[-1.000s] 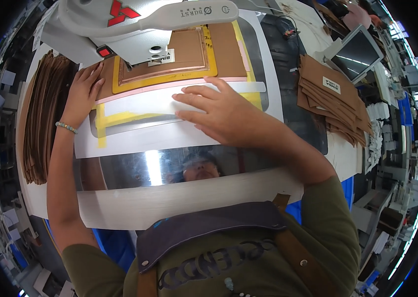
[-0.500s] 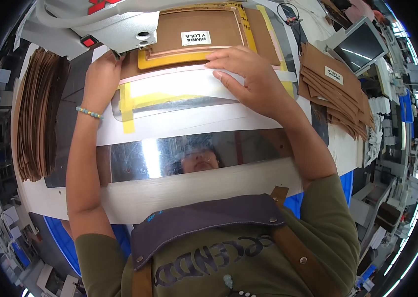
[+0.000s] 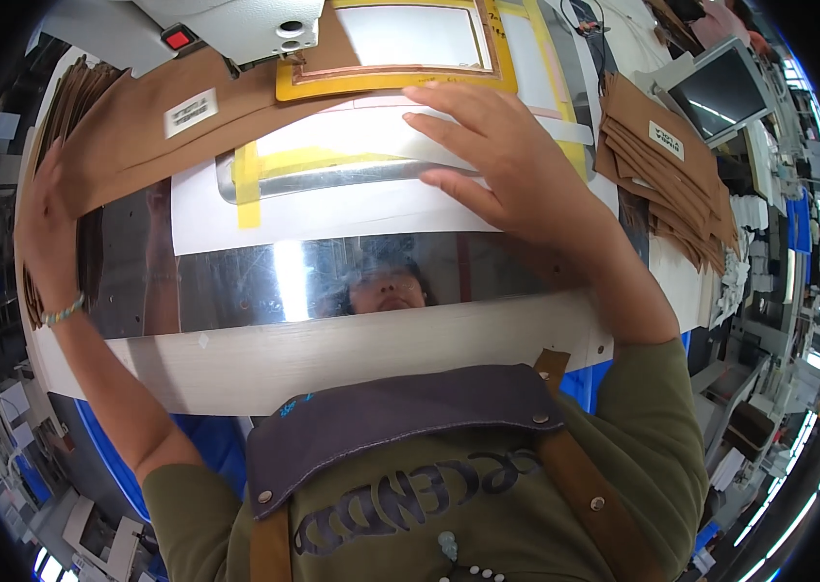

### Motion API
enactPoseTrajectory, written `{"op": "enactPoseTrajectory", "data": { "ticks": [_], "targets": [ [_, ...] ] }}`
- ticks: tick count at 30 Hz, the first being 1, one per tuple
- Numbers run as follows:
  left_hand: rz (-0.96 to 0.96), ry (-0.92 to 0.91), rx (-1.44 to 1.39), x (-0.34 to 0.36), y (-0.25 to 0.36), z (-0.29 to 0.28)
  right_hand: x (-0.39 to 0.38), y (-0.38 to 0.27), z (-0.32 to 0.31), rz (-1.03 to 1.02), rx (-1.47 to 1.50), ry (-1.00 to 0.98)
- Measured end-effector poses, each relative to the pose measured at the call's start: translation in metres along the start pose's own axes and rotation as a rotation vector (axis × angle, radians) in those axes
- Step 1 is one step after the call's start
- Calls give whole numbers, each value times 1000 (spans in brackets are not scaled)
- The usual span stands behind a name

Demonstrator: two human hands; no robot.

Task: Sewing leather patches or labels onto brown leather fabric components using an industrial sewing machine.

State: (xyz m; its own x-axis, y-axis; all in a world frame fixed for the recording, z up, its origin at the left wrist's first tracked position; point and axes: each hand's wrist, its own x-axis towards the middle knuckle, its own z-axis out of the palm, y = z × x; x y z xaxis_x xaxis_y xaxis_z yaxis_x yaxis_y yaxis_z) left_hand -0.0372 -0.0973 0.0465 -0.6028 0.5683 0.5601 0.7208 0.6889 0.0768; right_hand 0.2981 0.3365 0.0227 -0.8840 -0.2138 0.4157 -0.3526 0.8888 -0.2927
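A brown panel (image 3: pixel 138 155) with a white label stretches left from under the machine head. Its outer end is in my left hand (image 3: pixel 49 218), beside the stack of brown panels (image 3: pixel 85 82); that hand's fingertips are partly hidden. My right hand (image 3: pixel 517 175) hovers over the white template board (image 3: pixel 332 160), fingers spread, with nothing in it. Just beyond its fingertips lies a yellow frame (image 3: pixel 381 87) with a rectangular window, white showing through it. Part of the brown panel still lies beneath the frame's left side.
A white machine head (image 3: pixel 226 29) with a red switch (image 3: pixel 177 37) overhangs the work at top left. More labelled brown panels (image 3: pixel 662 175) are piled on the right, near a small screen (image 3: pixel 721 89). A shiny metal plate (image 3: pixel 507 276) runs along the near table edge.
My left hand has moved left, drawing the labelled brown panel out of the yellow frame. White now fills the frame's window. My right hand has stayed close to the frame, its fingers spread wider.
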Motion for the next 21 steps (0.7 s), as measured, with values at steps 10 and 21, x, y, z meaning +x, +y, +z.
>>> {"op": "enactPoseTrajectory", "data": {
  "ticks": [10, 21],
  "targets": [
    [-361, 197, 529, -228, -117, -197, -20, -11, 29, 23, 18, -299],
    [-1633, 825, 11, -617, -78, -235, -69, 21, -30, 357, -303, -230]
  ]
}}
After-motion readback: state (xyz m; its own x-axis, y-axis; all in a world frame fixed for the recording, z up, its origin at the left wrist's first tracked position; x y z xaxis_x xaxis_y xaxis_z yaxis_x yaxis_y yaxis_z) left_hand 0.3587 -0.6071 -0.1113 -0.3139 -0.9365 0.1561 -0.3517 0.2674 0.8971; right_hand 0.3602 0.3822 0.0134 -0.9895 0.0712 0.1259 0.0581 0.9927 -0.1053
